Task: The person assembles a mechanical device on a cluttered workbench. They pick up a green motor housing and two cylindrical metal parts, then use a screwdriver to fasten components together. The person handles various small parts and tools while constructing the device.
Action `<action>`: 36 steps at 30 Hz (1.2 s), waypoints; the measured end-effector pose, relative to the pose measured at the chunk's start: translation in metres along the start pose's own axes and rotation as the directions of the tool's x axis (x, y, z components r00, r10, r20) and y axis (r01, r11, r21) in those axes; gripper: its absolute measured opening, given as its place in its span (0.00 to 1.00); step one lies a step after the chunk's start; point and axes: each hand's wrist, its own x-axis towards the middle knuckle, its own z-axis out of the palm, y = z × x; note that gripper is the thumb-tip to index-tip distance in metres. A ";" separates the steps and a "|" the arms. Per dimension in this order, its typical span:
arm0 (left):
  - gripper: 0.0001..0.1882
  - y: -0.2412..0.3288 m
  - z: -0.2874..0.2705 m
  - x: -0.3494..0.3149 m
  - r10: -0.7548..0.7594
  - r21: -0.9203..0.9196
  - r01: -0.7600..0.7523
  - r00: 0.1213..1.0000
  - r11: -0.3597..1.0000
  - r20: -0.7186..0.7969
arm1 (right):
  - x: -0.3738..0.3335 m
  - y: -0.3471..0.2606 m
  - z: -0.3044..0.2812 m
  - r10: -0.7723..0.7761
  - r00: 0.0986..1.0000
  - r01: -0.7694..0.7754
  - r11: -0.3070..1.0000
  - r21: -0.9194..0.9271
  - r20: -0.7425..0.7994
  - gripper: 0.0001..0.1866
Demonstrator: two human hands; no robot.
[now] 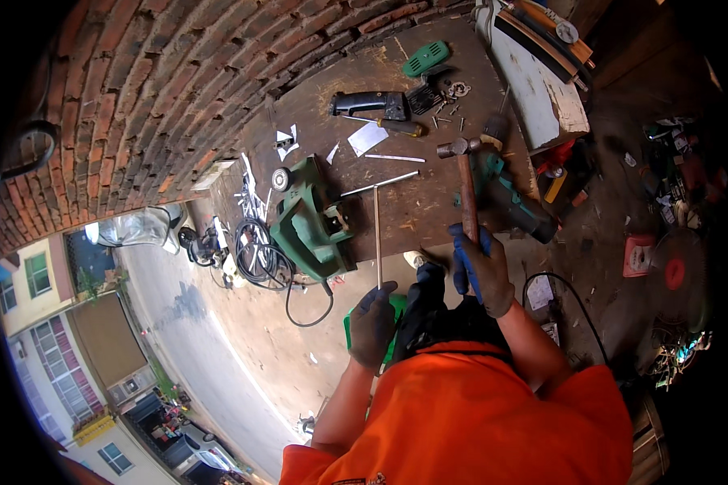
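Observation:
My left hand (372,327), in a dark work glove, is closed around the lower end of a thin metal rod (378,234). The rod's far end reaches over the wooden workbench (412,212). In my gloved right hand (487,273) is a hammer (467,194), gripped by its wooden handle with the head pointing away from me. Just right of the hammer lies a green and black cordless drill (505,194). To the left, a green power tool body (307,226) with a loop handle and a black cord rests near the bench edge. Another thin rod (380,183) lies across the bench.
Farther back are a screwdriver (400,127), a black tool housing (370,104), a green vented cover (426,58) and several screws (453,113). Paper scraps (367,138) lie about. A brick wall (186,89) borders the bench; a road (178,299) runs at left.

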 end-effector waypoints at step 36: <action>0.18 0.095 -0.179 0.041 0.431 -0.119 -0.443 0.896 0.889 -0.110 | 0.011 0.035 0.073 -0.351 0.924 0.035 -0.318 -0.947 0.152 0.26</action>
